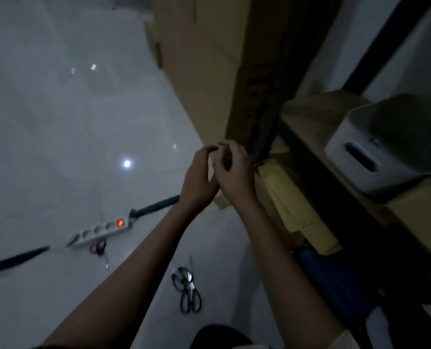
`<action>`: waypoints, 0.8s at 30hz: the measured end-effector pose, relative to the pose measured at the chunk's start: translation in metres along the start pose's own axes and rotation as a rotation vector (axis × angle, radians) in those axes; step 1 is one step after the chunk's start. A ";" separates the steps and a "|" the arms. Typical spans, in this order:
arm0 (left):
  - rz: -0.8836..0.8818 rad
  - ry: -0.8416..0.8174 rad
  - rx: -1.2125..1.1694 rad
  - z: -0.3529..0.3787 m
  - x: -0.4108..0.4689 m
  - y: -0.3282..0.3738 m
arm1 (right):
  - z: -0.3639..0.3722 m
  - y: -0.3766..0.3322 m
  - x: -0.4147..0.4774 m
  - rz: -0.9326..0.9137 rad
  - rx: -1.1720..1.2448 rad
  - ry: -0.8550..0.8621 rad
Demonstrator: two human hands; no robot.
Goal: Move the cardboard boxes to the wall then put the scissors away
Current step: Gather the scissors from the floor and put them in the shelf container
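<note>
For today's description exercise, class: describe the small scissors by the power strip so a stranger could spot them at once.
On the pale glossy floor, find the white power strip with its glowing orange switch. The small scissors lie right beside it, on the side nearer the viewer. Their reddish handles set them apart from the bigger black-handled scissors further right.

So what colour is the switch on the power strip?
The switch glows orange-red; head view.

Left hand (199, 177) and right hand (236, 172) touch beside the cardboard box (202, 71); black scissors (188, 290) lie on the floor (58, 122).
</note>
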State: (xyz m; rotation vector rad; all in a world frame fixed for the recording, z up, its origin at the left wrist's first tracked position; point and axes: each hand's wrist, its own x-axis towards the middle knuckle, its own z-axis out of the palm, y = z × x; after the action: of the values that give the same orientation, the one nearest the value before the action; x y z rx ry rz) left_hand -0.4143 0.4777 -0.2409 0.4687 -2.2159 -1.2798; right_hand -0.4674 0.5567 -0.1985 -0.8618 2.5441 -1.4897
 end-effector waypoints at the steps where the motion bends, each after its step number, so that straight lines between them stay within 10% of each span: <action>1: -0.077 0.026 -0.001 -0.007 -0.011 -0.016 | 0.018 0.003 -0.006 0.016 0.020 -0.049; 11: -0.682 0.009 0.042 -0.055 -0.180 -0.173 | 0.183 0.097 -0.133 0.339 0.065 -0.513; 24: -1.064 -0.028 -0.083 0.026 -0.278 -0.323 | 0.267 0.297 -0.225 0.619 -0.316 -0.516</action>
State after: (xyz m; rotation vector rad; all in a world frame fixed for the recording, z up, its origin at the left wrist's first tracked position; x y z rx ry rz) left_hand -0.1981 0.4866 -0.6091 1.7412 -1.9139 -1.8339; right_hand -0.3178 0.5702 -0.6316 -0.3455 2.3440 -0.6048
